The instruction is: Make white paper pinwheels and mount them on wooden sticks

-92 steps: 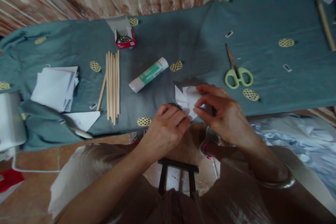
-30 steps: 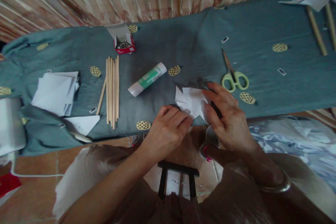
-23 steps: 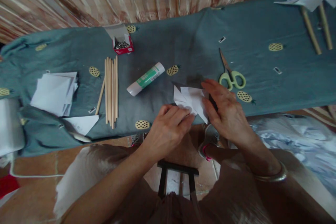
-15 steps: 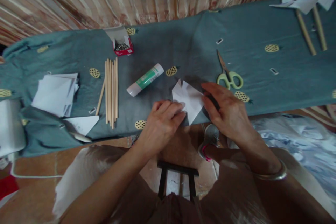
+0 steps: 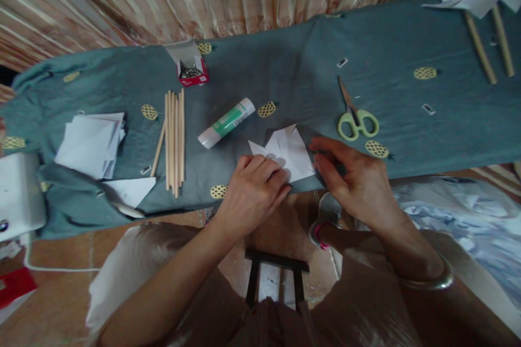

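Left grip (image 5: pixel 254 187), right grip (image 5: pixel 358 184) on 1 paper (image 5: pixel 291 152)

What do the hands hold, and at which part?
The folded white paper: left hand presses down its lower left part, right hand touches its right edge.

Left hand (image 5: pixel 253 188) lies palm down, knuckles raised, fingers (image 5: pixel 273 169) bent and bunched, tips pressing down at the grip; its thumb is hidden beneath. Right hand (image 5: pixel 358 184) sits just right of that grip, palm down and tilted inward, its fingers loosely stretched toward it, tips close to the left fingertips without meeting them. Both bare arms run back and outward from the grip: left forearm (image 5: pixel 175 282) long and straight, right forearm (image 5: pixel 407 255) shorter in view
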Motion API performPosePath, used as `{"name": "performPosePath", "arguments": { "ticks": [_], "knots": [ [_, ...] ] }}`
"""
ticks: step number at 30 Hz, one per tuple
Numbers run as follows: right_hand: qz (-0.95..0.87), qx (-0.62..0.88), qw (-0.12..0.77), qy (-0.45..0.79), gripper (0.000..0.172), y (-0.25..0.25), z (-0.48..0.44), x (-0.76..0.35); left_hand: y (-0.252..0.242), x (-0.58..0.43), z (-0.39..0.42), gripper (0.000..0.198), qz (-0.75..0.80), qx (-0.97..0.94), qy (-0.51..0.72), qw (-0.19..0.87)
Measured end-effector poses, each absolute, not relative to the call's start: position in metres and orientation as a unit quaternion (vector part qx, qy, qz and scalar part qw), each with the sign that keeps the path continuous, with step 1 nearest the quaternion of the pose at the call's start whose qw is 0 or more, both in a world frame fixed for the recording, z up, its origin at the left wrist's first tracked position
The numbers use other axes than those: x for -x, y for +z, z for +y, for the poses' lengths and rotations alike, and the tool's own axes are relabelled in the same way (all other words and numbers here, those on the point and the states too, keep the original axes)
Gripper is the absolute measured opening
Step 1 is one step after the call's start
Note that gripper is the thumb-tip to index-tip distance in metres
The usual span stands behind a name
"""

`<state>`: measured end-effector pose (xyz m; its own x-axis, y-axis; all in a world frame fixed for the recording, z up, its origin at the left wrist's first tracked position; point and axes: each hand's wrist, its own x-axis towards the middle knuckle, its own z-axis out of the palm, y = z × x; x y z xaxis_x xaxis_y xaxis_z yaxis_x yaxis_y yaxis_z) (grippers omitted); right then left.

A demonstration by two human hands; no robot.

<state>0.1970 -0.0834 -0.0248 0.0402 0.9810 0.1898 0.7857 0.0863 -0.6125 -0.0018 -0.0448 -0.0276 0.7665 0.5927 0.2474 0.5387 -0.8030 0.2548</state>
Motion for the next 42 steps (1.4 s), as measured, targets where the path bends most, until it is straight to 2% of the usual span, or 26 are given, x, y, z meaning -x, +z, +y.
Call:
{"name": "performPosePath", "arguments": {
  "ticks": [4, 10, 16, 26, 42],
  "knots": [
    [-0.67, 0.652, 0.305, 0.183, 0.023, -0.023, -0.084, -0.197, -0.027, 0.002, -0.046, 0.014, 0.305, -0.937, 0.158, 0.069],
    [-0.674, 0.602, 0.319, 0.286, 0.025, -0.024, -0.086, -0.205, -0.025, 0.003, -0.049, 0.015, 0.301, -0.939, 0.156, 0.061],
    [-0.663, 0.585, 0.329, 0.333, 0.015, -0.028, -0.089, -0.21, -0.024, 0.007, -0.052, 0.014, 0.293, -0.941, 0.16, 0.057],
    [-0.679, 0.564, 0.33, 0.335, 0.008, -0.029, -0.086, -0.206, -0.024, 0.009, -0.055, 0.014, 0.275, -0.946, 0.158, 0.066],
    [-0.69, 0.582, 0.31, 0.299, 0.01, -0.031, -0.086, -0.195, -0.021, 0.018, -0.055, 0.014, 0.281, -0.94, 0.181, 0.073]
  ]
}}
